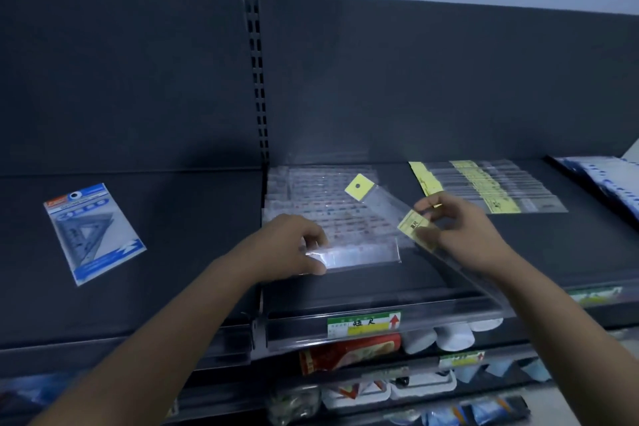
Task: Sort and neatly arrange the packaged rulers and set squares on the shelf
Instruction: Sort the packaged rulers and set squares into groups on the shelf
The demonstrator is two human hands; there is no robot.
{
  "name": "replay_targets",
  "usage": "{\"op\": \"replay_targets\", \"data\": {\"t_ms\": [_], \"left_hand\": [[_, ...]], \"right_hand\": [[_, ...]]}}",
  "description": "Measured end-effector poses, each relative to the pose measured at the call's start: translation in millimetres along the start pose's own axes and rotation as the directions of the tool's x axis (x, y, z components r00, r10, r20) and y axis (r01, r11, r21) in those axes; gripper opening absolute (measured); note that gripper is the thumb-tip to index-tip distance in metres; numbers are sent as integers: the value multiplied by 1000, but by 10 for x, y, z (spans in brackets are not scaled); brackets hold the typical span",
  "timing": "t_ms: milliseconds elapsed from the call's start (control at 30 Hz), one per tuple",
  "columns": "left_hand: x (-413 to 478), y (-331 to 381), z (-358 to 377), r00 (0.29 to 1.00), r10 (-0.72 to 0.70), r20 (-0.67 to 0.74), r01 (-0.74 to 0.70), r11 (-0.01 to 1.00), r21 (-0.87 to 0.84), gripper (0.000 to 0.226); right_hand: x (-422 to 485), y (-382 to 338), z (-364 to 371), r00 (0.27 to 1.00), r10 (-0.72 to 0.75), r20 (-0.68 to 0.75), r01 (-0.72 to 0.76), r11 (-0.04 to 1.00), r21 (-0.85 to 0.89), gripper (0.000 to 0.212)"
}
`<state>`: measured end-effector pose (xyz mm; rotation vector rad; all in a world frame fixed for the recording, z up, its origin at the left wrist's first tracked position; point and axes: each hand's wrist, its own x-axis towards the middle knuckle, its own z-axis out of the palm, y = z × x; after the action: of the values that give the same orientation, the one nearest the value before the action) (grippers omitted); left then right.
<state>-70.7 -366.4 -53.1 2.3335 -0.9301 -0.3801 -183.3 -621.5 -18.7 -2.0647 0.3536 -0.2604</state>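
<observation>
Both of your hands reach over a dark, matte shelf [173,204]. Your left hand [294,245] curls round the near left end of one short ruler [363,254] in a glossy clear sleeve, thumb below and fingers on top. It lies at the front of a fanned pile of short rulers [321,197], too overlapped to count.

Your right hand [460,228] pinches one long ruler [411,225], a narrow clear sleeve with a square yellow hang tab and a yellow label. It is held slanting above the shelf, crossing the pile's right side.

Behind that hand, a row of long rulers [501,187] with yellow labels lies flat, also overlapping. Well apart on the left section lies one set square pack [93,232], blue and white, with triangles showing through.

A slotted metal upright [256,62] divides the two sections. One green-and-yellow price label [363,323] sits on the front rail. Blue-and-white packs [601,183] lie at the far right.
</observation>
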Motion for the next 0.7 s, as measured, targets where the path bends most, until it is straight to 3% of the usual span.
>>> {"op": "replay_targets", "data": {"t_ms": [100, 167, 233, 367, 500, 700], "left_hand": [[56, 69, 25, 1000, -14, 10, 13, 998, 62, 30], [75, 126, 52, 1000, 21, 8, -22, 996, 91, 31], [89, 185, 69, 999, 46, 1, -46, 995, 94, 25], [77, 277, 52, 998, 50, 33, -49, 998, -36, 12], [64, 369, 53, 994, 8, 108, 5, 992, -124, 18], [70, 348, 31, 991, -82, 110, 79, 996, 35, 28]], "right_hand": [[56, 1, -4, 996, -14, 92, 9, 998, 57, 28], [94, 7, -22, 990, -48, 136, 48, 999, 3, 27], [138, 44, -46, 994, -39, 105, 43, 998, -40, 25], [236, 214, -133, 987, 147, -62, -155, 975, -156, 17], [279, 219, -147, 934, 354, 48, -355, 935, 3, 12], [316, 211, -38, 921, 369, 125, -374, 927, 18, 16]]}}
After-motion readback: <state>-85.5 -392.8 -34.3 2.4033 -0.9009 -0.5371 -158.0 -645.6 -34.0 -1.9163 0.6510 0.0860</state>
